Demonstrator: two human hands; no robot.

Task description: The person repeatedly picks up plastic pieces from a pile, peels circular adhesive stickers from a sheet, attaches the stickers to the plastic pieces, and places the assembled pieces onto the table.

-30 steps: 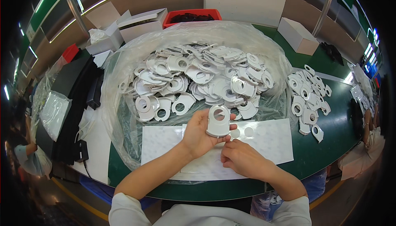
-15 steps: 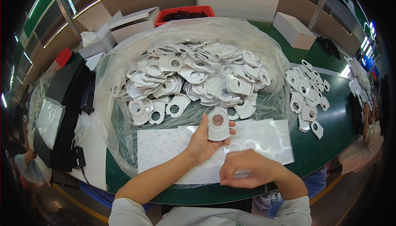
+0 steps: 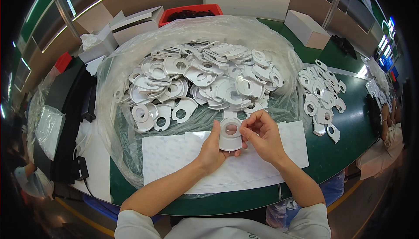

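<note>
Your left hand (image 3: 211,151) clasps the white part (image 3: 230,144) above the paper sheets (image 3: 166,158), thumb and fingers at opposite edges; your right hand (image 3: 265,139) curls beside its hole, whether pinching anything I cannot tell; a slack left grip could let sideways pressure tip it loose.

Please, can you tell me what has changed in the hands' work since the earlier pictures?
The right hand has moved forward, from low over the white rectangular sheets, up to the right edge of the flat white plastic part with a round hole; whether it grips anything is unclear. The left hand still holds that part. The heap of similar white parts looks unchanged.
</note>
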